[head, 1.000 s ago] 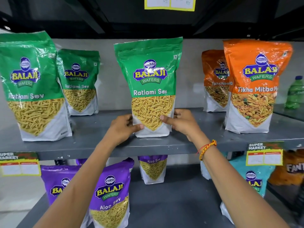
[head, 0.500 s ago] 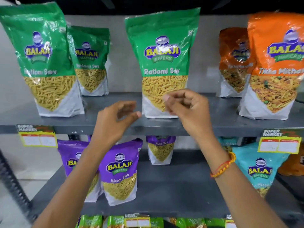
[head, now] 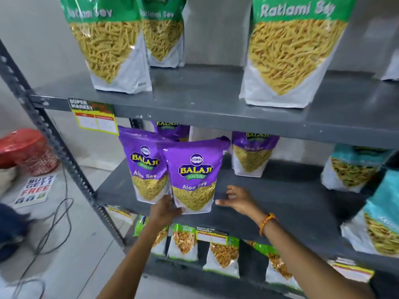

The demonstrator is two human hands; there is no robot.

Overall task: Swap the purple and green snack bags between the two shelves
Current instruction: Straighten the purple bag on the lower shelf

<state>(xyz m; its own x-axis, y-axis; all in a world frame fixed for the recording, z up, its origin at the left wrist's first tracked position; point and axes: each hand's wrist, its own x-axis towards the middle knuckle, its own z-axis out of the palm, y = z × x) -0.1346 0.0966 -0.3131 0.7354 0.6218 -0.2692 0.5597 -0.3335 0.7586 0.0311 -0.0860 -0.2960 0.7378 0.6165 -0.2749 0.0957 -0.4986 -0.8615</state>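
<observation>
Hands flank front purple bag (head: pixel 195 180): left (head: pixel 165 210) touching, right (head: pixel 239 198) beside.

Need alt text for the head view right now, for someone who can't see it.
Left hand grips the bottom corner of the front purple Aloo Sev bag on the lower shelf; the open right hand hovers beside it. Green Ratlami Sev bags stand on the shelf above.
</observation>
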